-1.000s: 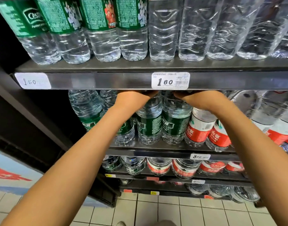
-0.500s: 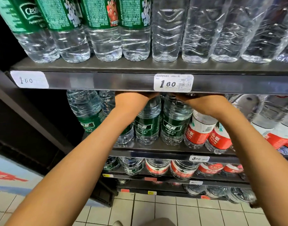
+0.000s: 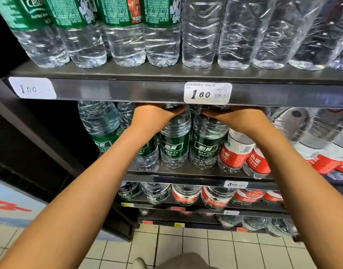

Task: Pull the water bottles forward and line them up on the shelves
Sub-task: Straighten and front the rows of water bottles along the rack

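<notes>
Your left hand (image 3: 155,116) and right hand (image 3: 238,119) are both reaching up under the front lip of the upper shelf (image 3: 128,92), at the tops of two large green-label bottles (image 3: 175,146) that stand side by side on the middle shelf (image 3: 186,178). The fingers are hidden behind the shelf edge and the price tag (image 3: 207,93), so you cannot tell from this view whether they grip the caps or only rest against the necks. Treat each of these bottles as heavy: they are full, large and tall, and the weight sits low. The walls are thin ribbed plastic and will likely flex if squeezed at mid-body; the glossy label band may be slippery. Take hold at the neck or cap, which is probably the stiffest part, and draw the bottle forward by sliding its base along the shelf rather than lifting it. Expect the base to drag and the top to tip toward you, so pull slowly and keep the bottle upright. The red-label bottles (image 3: 234,154) stand touching on the right and already lean, so a sideways nudge could disturb them. Stop the bases level with the front edge of the shelf, in line with their neighbours.
</notes>
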The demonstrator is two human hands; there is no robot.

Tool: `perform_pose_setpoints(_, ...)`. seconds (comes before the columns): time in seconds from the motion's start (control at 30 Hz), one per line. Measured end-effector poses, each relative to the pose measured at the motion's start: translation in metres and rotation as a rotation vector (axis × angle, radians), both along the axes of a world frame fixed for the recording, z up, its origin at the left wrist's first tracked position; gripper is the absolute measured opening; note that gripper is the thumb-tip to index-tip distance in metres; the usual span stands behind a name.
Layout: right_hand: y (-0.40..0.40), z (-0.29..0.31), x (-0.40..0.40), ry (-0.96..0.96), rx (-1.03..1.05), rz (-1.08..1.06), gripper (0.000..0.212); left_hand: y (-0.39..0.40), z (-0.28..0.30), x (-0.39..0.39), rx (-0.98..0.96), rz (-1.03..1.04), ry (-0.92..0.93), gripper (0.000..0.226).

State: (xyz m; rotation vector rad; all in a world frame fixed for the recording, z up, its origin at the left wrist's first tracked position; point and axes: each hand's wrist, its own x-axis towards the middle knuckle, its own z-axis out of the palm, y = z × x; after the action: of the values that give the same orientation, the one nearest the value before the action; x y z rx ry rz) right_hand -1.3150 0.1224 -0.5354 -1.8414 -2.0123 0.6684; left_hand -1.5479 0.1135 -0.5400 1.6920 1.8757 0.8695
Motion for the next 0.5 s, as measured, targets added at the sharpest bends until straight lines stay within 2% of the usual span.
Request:
perform_pose_setpoints(0.1, -0.001, 0.003, 0.001, 0.018, -0.049, -0.004, 0.081, -0.001, -0.001, 0.007, 0.143, -0.024, 0.213, 0.068)
perform_pose_setpoints(0.17, -0.003, 0.001, 0.001, -0.036, -0.06, -0.01, 0.08, 0.001, -0.002, 0.009, 0.241, -0.045, 0.255, 0.069)
perform_pose_setpoints(0.27, -0.016, 0.0, -0.003, -0.15, 0.122, -0.094, 0.076, 0.002, -0.004, 0.009, 0.22, -0.045, 0.299, 0.069)
perform_pose_setpoints(0.37, -0.026, -0.005, -0.008, -0.195, 0.318, -0.155, 0.072, -0.007, -0.002, 0.007, 0.135, -0.031, 0.269, 0.053)
perform_pose_setpoints(0.47, -0.021, -0.008, -0.009, -0.327, 0.223, -0.163, 0.08, -0.009, 0.004, 0.004, 0.085, -0.045, 0.333, 0.041)
perform_pose_setpoints(0.5, -0.019, -0.007, -0.009, -0.355, 0.2, -0.164, 0.079, -0.01, 0.007, 0.007, 0.1, -0.031, 0.292, 0.039)
